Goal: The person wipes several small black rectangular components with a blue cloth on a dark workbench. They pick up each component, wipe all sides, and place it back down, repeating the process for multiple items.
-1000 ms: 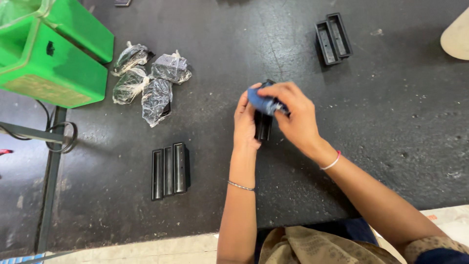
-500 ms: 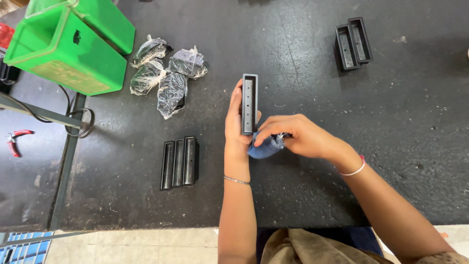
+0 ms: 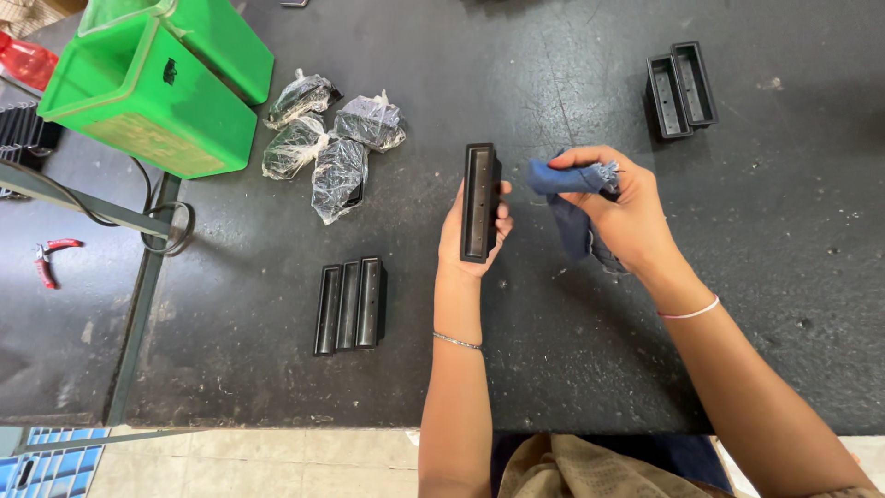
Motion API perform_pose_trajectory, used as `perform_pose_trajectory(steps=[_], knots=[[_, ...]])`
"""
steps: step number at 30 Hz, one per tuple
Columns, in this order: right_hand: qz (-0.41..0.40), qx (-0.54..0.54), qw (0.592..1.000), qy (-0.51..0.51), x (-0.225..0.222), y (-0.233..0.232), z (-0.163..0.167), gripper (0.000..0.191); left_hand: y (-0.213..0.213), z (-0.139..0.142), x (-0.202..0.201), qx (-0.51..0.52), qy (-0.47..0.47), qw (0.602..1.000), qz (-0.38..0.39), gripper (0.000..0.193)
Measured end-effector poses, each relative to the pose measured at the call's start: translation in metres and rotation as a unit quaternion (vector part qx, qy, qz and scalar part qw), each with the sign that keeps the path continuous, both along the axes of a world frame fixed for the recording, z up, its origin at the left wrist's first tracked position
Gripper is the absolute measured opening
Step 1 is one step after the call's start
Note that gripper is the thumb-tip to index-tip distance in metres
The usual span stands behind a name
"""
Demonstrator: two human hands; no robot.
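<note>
Black worktop; left hand gripping black channel piece, right hand clutching blue cloth

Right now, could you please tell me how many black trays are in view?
6: one in the left hand, tray; three side by side at lower left; two at upper right. More may sit off-table, far left.

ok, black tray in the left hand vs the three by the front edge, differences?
The black rectangular tray is held off the black table by the left hand, alone. The three black trays lie untouched, packed side by side. All share the long, narrow, open-topped shape.
</note>
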State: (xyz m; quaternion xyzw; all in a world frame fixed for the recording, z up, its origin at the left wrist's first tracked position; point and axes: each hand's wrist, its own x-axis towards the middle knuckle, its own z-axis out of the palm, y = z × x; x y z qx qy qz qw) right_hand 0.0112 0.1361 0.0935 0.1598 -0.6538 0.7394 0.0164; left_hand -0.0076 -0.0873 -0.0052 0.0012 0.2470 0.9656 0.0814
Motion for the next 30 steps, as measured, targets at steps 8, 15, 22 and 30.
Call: perform_pose_trajectory(steps=[8, 15, 22, 30], knots=[[-0.017, -0.002, 1.0, 0.006, -0.001, -0.002, 0.001, 0.025, 0.001, 0.002, -0.001, -0.012, 0.017, 1.0, -0.017, 0.033], [-0.036, -0.01, 0.999, -0.003, -0.004, 0.002, 0.001, 0.027, 0.006, 0.015, 0.003, -0.061, 0.009, 0.998, -0.007, 0.045], [-0.045, -0.012, 0.999, -0.004, -0.006, 0.004, 0.0, 0.027, 0.012, 0.029, 0.006, -0.097, -0.002, 0.995, 0.013, 0.048], [-0.048, -0.018, 0.999, -0.012, -0.008, 0.004, -0.001, 0.026, 0.016, 0.039, 0.008, -0.114, 0.021, 0.993, 0.015, 0.05]])
